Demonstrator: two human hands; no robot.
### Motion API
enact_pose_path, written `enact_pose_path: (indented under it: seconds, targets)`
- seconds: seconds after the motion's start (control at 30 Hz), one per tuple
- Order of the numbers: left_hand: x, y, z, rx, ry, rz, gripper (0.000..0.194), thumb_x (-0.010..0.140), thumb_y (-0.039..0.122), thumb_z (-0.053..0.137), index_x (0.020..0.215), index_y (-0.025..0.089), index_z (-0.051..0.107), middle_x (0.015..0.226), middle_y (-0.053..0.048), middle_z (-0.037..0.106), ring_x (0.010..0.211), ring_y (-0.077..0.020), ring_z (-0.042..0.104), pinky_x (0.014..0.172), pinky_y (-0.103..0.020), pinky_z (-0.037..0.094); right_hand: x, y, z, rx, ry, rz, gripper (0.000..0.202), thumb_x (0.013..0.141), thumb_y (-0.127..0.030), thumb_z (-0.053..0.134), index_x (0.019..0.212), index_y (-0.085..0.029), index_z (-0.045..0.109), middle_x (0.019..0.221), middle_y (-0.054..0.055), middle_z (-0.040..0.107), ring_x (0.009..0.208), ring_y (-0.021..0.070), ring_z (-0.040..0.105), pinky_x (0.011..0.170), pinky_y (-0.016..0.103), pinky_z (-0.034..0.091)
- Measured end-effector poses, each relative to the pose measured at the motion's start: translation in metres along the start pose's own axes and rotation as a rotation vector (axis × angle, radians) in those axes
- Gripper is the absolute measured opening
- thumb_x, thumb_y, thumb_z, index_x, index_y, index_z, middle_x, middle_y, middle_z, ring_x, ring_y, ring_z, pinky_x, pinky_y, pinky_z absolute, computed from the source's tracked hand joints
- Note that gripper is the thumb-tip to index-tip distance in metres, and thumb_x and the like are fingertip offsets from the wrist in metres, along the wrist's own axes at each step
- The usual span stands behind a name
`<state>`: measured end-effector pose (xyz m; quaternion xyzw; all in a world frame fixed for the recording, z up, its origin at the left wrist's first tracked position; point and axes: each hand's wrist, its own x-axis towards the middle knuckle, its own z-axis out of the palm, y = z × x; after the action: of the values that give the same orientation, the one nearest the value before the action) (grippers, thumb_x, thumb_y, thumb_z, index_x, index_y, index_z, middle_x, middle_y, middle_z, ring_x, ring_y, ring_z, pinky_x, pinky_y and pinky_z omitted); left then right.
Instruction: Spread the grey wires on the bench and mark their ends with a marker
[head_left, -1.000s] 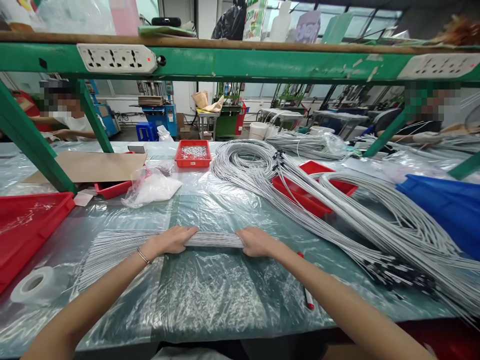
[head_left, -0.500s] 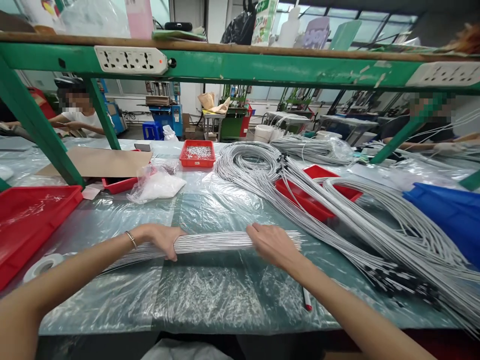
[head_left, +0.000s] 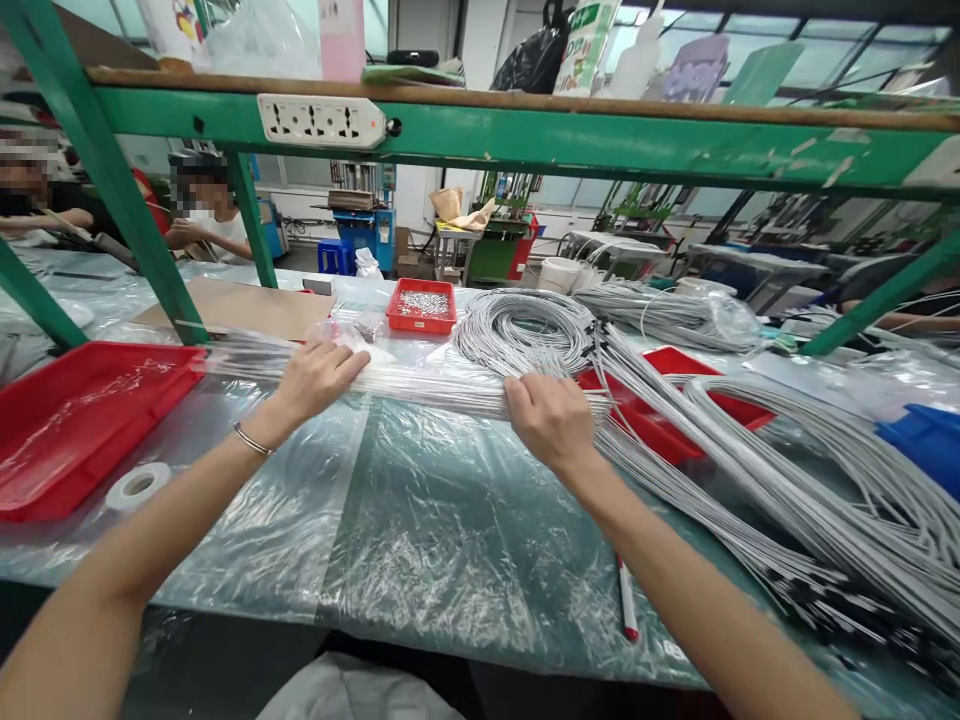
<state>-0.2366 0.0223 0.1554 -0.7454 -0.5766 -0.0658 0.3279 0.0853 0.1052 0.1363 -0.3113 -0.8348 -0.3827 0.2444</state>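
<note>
A bundle of thin white cables (head_left: 435,388) stretches sideways between my hands, raised above the plastic-covered table. My left hand (head_left: 319,378), with a bracelet at the wrist, is closed around its left part, and loose strands fan out past it toward the red tray. My right hand (head_left: 553,420) is wrapped round the bundle near its right end, where short cable tips stick out. Beyond my right hand lies a large coil of grey-white cables (head_left: 525,325). A white marker with a red end (head_left: 627,600) rests on the table below my right forearm.
A big red tray (head_left: 97,440) and a roll of white tape (head_left: 139,485) sit at the left. A small red tray (head_left: 421,318) of metal bits stands at the back. Long cables with black ends (head_left: 840,590) cover the right. A green shelf beam (head_left: 525,140) crosses above.
Both hands have lifted the cable bundle and carried it away from me, toward the back of the table. The view has shifted left. Both hands keep their hold.
</note>
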Motion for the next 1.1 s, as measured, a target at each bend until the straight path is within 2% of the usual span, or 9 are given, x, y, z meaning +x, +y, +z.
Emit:
enact_pose_path:
  seconds: [0.13, 0.23, 0.4, 0.5, 0.57, 0.73, 0.87, 1.0, 1.1]
  targets:
    - [-0.059, 0.034, 0.048, -0.111, -0.227, -0.005, 0.030, 0.088, 0.013, 0.029, 0.107, 0.016, 0.052, 0.088, -0.010, 0.063, 0.080, -0.0210, 0.056, 0.071, -0.033, 0.038, -0.031, -0.033, 0.012, 0.102, -0.142, -0.165, 0.030, 0.090, -0.009, 0.026, 0.097, -0.016, 0.055, 0.071, 0.005, 0.053, 0.063, 0.0176, 0.039, 0.059, 0.033, 0.018]
    - [-0.078, 0.050, 0.045, -0.260, -0.378, 0.011, 0.026, 0.088, 0.026, 0.042, 0.111, 0.019, 0.049, 0.097, -0.010, 0.062, 0.090, -0.0228, 0.056, 0.076, -0.034, 0.038, -0.058, -0.043, 0.019, 0.148, -0.229, -0.177, 0.031, 0.090, -0.008, 0.026, 0.096, -0.016, 0.055, 0.071, 0.005, 0.054, 0.062, 0.0172, 0.040, 0.059, 0.033, 0.018]
    - [-0.036, 0.060, 0.006, -0.617, -0.623, 0.184, 0.071, 0.070, 0.065, 0.054, 0.126, 0.023, 0.038, 0.104, -0.008, 0.059, 0.088, -0.0234, 0.056, 0.071, -0.029, 0.038, -0.077, -0.035, 0.025, 0.189, -0.319, -0.150, 0.032, 0.091, -0.011, 0.025, 0.100, -0.018, 0.055, 0.074, 0.007, 0.056, 0.064, 0.0182, 0.041, 0.059, 0.033, 0.019]
    - [0.000, 0.081, 0.000, -0.749, -0.665, 0.292, 0.083, 0.070, 0.058, 0.058, 0.136, 0.023, 0.023, 0.107, -0.007, 0.059, 0.088, -0.0229, 0.057, 0.068, -0.027, 0.039, -0.073, -0.030, 0.025, 0.194, -0.347, -0.152, 0.034, 0.092, -0.013, 0.024, 0.101, -0.019, 0.056, 0.073, 0.006, 0.056, 0.064, 0.0185, 0.042, 0.059, 0.034, 0.020]
    - [0.012, 0.099, 0.004, -0.773, -0.712, 0.350, 0.071, 0.073, 0.045, 0.058, 0.133, 0.023, 0.027, 0.097, -0.005, 0.061, 0.078, -0.0211, 0.058, 0.060, -0.026, 0.038, -0.070, -0.030, 0.021, 0.193, -0.390, -0.145, 0.035, 0.092, -0.014, 0.023, 0.104, -0.020, 0.055, 0.076, 0.007, 0.057, 0.066, 0.0191, 0.044, 0.060, 0.034, 0.022]
    - [-0.006, 0.124, 0.024, -0.527, -0.623, 0.347, 0.045, 0.081, 0.026, 0.047, 0.125, 0.022, 0.035, 0.087, -0.006, 0.061, 0.071, -0.0218, 0.058, 0.057, -0.028, 0.037, -0.078, -0.034, -0.001, 0.265, -0.500, -0.059, 0.035, 0.086, -0.024, 0.046, 0.121, -0.019, 0.045, 0.103, 0.012, 0.058, 0.094, 0.0267, 0.048, 0.083, 0.041, 0.030]
    - [-0.038, 0.129, 0.039, -0.469, -0.558, 0.363, 0.057, 0.086, 0.050, 0.041, 0.131, 0.019, 0.028, 0.103, -0.011, 0.057, 0.084, -0.0243, 0.056, 0.069, -0.031, 0.041, -0.108, -0.030, -0.023, 0.447, -0.561, 0.018, 0.063, 0.075, -0.045, 0.062, 0.128, -0.021, 0.037, 0.130, 0.014, 0.045, 0.125, 0.0319, 0.030, 0.100, 0.049, 0.019]
    - [-0.054, 0.131, 0.051, -0.477, -0.490, 0.369, 0.080, 0.077, 0.070, 0.030, 0.136, 0.016, 0.024, 0.120, -0.017, 0.049, 0.107, -0.0306, 0.045, 0.088, -0.039, 0.035, -0.136, -0.015, -0.043, 0.604, -0.581, 0.207, 0.052, 0.084, -0.049, 0.047, 0.129, -0.025, 0.036, 0.131, 0.013, 0.044, 0.122, 0.0294, 0.037, 0.098, 0.049, 0.026]
    - [-0.058, 0.132, 0.055, -0.515, -0.499, 0.350, 0.081, 0.079, 0.069, 0.024, 0.140, 0.016, 0.017, 0.131, -0.017, 0.041, 0.117, -0.0306, 0.039, 0.096, -0.040, 0.029, -0.151, -0.004, -0.065, 0.768, -0.439, 0.374, 0.052, 0.086, -0.046, 0.045, 0.132, -0.027, 0.032, 0.132, 0.012, 0.043, 0.121, 0.0291, 0.040, 0.095, 0.048, 0.034]
